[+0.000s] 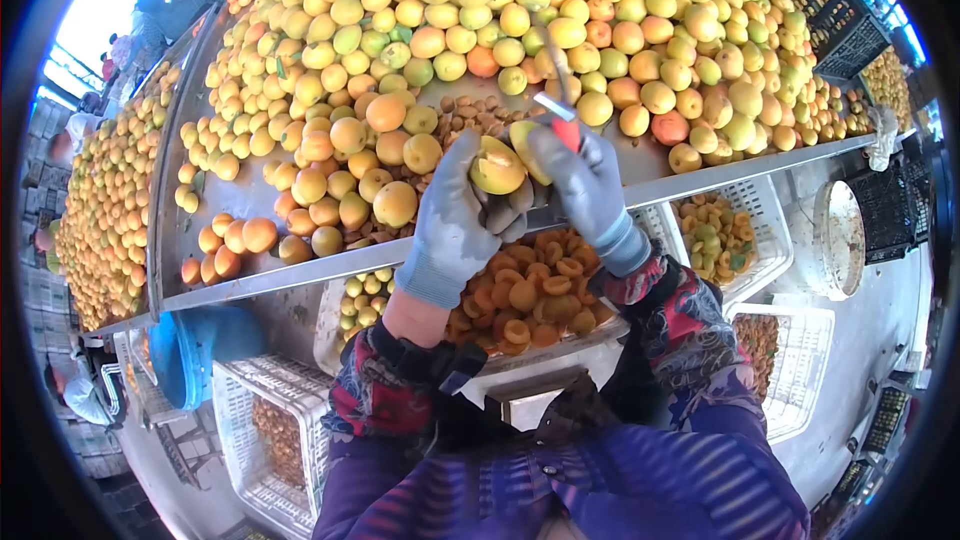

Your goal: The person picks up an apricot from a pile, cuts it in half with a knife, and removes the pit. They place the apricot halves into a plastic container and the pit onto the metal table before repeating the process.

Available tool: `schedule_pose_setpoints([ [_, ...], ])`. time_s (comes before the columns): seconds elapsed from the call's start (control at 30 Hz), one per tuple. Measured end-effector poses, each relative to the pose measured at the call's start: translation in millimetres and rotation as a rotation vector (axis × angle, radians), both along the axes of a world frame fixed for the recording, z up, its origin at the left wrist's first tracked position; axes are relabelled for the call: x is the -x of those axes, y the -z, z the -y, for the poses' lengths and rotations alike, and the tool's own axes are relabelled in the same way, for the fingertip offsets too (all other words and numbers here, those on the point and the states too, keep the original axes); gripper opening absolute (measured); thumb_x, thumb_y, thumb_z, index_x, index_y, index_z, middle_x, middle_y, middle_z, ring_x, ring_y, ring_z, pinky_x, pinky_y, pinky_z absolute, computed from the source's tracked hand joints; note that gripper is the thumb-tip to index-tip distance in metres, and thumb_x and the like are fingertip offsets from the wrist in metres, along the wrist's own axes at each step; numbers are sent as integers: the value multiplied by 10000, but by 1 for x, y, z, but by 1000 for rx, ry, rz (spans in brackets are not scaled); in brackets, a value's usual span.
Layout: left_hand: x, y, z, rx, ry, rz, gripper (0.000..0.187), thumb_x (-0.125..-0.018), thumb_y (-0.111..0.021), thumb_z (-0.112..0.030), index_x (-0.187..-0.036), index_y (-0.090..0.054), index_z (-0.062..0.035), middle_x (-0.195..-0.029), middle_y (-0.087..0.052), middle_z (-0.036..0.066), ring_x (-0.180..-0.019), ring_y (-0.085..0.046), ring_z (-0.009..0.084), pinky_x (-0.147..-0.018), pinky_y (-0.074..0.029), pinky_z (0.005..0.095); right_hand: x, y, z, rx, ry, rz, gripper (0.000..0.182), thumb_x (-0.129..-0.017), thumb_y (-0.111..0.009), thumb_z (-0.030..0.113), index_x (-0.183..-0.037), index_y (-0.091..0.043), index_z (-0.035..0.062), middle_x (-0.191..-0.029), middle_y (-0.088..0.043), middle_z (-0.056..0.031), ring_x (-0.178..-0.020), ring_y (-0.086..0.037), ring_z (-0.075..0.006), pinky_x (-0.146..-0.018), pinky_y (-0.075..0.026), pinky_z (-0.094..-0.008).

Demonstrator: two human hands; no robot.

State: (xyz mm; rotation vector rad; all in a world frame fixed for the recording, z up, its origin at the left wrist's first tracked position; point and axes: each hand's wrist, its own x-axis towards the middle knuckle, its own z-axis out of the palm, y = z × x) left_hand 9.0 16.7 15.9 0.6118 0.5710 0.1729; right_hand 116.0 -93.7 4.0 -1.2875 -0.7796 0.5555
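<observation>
My left hand (455, 215), in a grey-blue glove, holds a cut yellow apricot half (497, 166) with its inner side showing. Close beside it, my gloved right hand (585, 180) grips a knife by its red handle (567, 132), the blade pointing up and away. Another yellow apricot piece (528, 148) is held at the fingers of the right hand, almost touching the first half. Under both hands, a crate of halved orange apricots (540, 295) sits below the table edge. Just behind the hands, loose apricot pits (478, 116) lie on the metal table (290, 280).
Whole apricots (440, 0) are heaped across the table. White crates stand below it at the left (268, 380) and right (800, 360). A blue barrel (185, 350) is at the left, a white bucket (838, 240) at the right. People are in the far left background.
</observation>
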Motion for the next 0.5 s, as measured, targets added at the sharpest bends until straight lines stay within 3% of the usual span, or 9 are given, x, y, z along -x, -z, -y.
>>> schedule_pose_setpoints([
  [0.07, -1, 16, -10, -11, 121, 445, 412, -958, -446, -382, -1175, -528, -41, -994, -636, 107, -836, -658, 232, -640, -521, 361, -5, -4, 8, -5, 82, -299, 348, -962, -448, 336, -940, -590, 20, -614, -592, -47, -442, -491, -75, -388, -346, -205],
  [0.1, 0, 20, -14, 35, 152, 482, 439, -959, -443, -355, -1209, -502, 1, -1091, -617, 139, -862, -651, 271, -706, -521, 401, -3, -13, 17, 15, 102, -232, 444, -965, -388, 426, -885, -589, 38, -560, -581, -58, -372, -453, -102, -333, -304, -226],
  [0.2, 0, 6, -7, 6, 37, 442, 452, -960, -434, -332, -1264, -476, 0, -1047, -622, 147, -860, -642, 272, -730, -506, 406, -26, -22, 61, 61, 200, 18, 450, -949, -456, 423, -1046, -596, 6, -630, -602, -47, -473, -544, -93, -372, -341, -217],
  [0.23, 2, 7, -11, 38, 84, 508, 454, -945, -456, -261, -1316, -439, -1, -1045, -612, 133, -886, -626, 256, -735, -500, 401, -51, 18, 81, 48, 461, 556, 428, -938, -488, 394, -1077, -592, 3, -750, -621, -45, -545, -550, -88, -432, -378, -221],
  [0.27, 2, 6, -11, 41, 82, 510, 454, -945, -456, -261, -1316, -439, -1, -1045, -612, 133, -886, -626, 256, -735, -500, 401, -72, 25, 125, 334, 469, 569, 397, -934, -502, 359, -1079, -593, 0, -812, -617, -41, -567, -532, -86, -475, -396, -231],
  [0.3, 2, 4, -11, -87, 69, 484, 453, -929, -473, -219, -1329, -429, -11, -1051, -607, 123, -889, -618, 245, -746, -498, 402, -69, 5, 146, 344, 508, 471, 375, -932, -503, 331, -1069, -598, -5, -784, -607, -33, -526, -500, -82, -460, -385, -229],
  [0.33, 2, 1, -10, -214, 55, 457, 461, -913, -490, -176, -1342, -419, -20, -1056, -601, 112, -892, -611, 234, -757, -495, 403, -82, 13, 173, 431, 490, 700, 341, -936, -495, 302, -1071, -603, 7, -761, -597, -26, -501, -481, -72, -447, -362, -212],
  [0.37, 4, -3, -8, -213, 53, 458, 461, -913, -490, -176, -1342, -419, -20, -1056, -601, 112, -892, -611, 234, -757, -495, 403, -61, -15, 173, 261, 494, -18, 331, -945, -484, 283, -1070, -608, 3, -735, -582, -21, -473, -459, -68, -439, -355, -201],
  [0.5, 7, -11, 0, -215, 23, 513, 490, -860, -533, -24, -1337, -431, -72, -1116, -556, 100, -979, -572, 185, -796, -503, 328, -80, 10, 228, 609, 566, 415, 262, -920, -557, 224, -1065, -607, 11, -773, -609, -40, -580, -531, -83, -507, -432, -238],
])
